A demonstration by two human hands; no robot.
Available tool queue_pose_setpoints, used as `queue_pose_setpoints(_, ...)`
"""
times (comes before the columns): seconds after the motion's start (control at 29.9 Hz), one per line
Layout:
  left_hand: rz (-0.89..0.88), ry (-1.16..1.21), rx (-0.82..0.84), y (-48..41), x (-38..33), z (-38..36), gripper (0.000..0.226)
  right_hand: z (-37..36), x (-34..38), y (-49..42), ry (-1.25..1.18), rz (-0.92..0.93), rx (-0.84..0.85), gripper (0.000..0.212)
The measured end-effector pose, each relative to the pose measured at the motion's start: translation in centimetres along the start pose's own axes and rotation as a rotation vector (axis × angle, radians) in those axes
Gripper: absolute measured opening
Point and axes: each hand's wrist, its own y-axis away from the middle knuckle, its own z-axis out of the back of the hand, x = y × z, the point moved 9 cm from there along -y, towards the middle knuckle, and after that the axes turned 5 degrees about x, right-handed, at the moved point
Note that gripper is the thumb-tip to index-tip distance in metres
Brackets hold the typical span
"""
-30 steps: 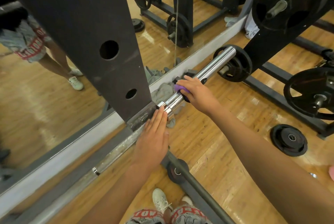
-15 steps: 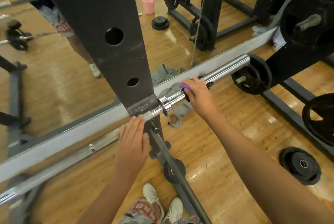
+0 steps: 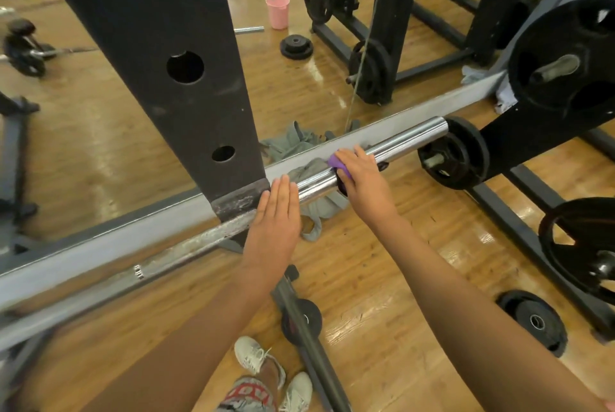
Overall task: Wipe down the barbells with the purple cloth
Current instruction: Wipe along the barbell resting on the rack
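Observation:
A chrome barbell [image 3: 404, 142] lies across a black rack upright [image 3: 186, 78], its thick shiny sleeve pointing to the right. My right hand [image 3: 364, 183] wraps over the sleeve with the purple cloth [image 3: 337, 165] bunched under its fingers; only a small purple edge shows. My left hand [image 3: 274, 222] lies flat with straight fingers on the bar where the sleeve meets the upright. The worn, duller shaft [image 3: 186, 245] runs down to the left.
A wall mirror stands just behind the bar, a grey garment [image 3: 316, 212] heaped at its base. Black weight plates [image 3: 454, 153] hang on racks to the right; another plate [image 3: 532, 321] lies on the wood floor. A rack foot [image 3: 299, 315] runs beside my shoes.
My left hand has slid back up the bar to the collar beside the upright. My right hand with the cloth stays on the sleeve, a little closer to the collar. The view shifted.

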Motion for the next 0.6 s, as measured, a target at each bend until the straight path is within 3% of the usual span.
queue_pose_setpoints(0.13,-0.119,-0.205,0.031,-0.9,-1.4,0.9,0.055,-0.1,-0.2,-0.4,0.052,0.059,0.032,0.027)
queue_pose_setpoints(0.23,-0.146,-0.316,0.071,-0.9,-1.7,0.6,0.059,0.4,-0.1,-0.7,0.052,0.106,0.074,0.026)
queue_pose_setpoints(0.37,-0.106,-0.258,0.030,-2.4,-1.2,1.5,0.059,0.1,-0.6,-1.9,0.076,0.111,0.236,0.034)
queue_pose_setpoints(0.43,-0.126,-0.268,0.145,-3.2,-1.1,1.8,0.065,-0.1,-1.0,-2.4,0.077,0.075,0.282,0.037)
queue_pose_setpoints(0.5,-0.160,-0.252,0.188,-3.1,-1.3,2.4,0.063,0.1,-0.3,-2.0,0.082,0.101,0.252,0.036)
queue_pose_setpoints(0.6,-0.212,-0.149,0.099,-2.0,-1.7,1.8,0.061,0.1,1.0,-0.6,0.050,0.184,0.160,0.037)
